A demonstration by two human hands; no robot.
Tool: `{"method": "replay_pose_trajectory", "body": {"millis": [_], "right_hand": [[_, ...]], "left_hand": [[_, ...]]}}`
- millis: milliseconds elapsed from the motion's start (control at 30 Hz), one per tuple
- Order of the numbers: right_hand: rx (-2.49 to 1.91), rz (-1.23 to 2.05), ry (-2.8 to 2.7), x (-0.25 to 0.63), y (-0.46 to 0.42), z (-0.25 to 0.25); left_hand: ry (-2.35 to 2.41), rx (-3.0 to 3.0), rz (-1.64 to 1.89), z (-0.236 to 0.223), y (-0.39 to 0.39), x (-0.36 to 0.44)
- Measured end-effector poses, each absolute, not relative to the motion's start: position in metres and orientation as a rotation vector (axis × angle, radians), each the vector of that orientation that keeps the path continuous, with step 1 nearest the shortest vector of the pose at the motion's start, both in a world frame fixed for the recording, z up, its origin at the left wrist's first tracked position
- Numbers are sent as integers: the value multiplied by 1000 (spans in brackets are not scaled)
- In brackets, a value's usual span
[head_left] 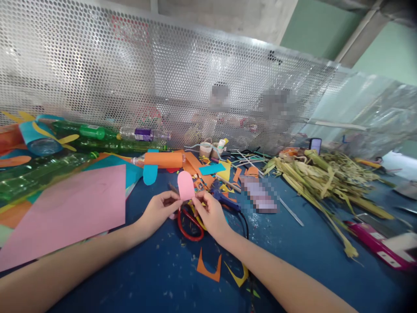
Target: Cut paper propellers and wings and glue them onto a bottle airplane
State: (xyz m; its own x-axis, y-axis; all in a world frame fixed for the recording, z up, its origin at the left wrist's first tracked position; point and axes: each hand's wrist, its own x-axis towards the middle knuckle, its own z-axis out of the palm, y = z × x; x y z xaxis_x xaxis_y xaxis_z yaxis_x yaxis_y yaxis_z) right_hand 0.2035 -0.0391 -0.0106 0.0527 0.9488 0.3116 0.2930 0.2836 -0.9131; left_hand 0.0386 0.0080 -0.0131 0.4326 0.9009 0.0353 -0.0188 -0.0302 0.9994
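Flat, round-topped pink paper piece (pixel 186 185) in pinched grip of left hand (pixel 162 208) and right hand (pixel 211 211).

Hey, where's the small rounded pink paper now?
The small rounded pink paper is near the middle of the head view, held between the left hand and right hand, just above the red handle.

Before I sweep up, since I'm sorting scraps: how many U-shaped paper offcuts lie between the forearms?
2: an orange offcut, and to its right a yellow offcut next to the right forearm. More may be hidden beneath that arm.
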Motion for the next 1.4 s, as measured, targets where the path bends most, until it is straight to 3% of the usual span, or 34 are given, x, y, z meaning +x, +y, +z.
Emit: {"method": "replay_pose_trajectory", "body": {"millis": [1000,1400], "right_hand": [[-1222,775,-1512,205,-37,-15],[-1290,733,-1595,204,-38,-12]], "left_hand": [[845,1746,902,-6,2,39],[852,1587,933,-11,4,40]]}}
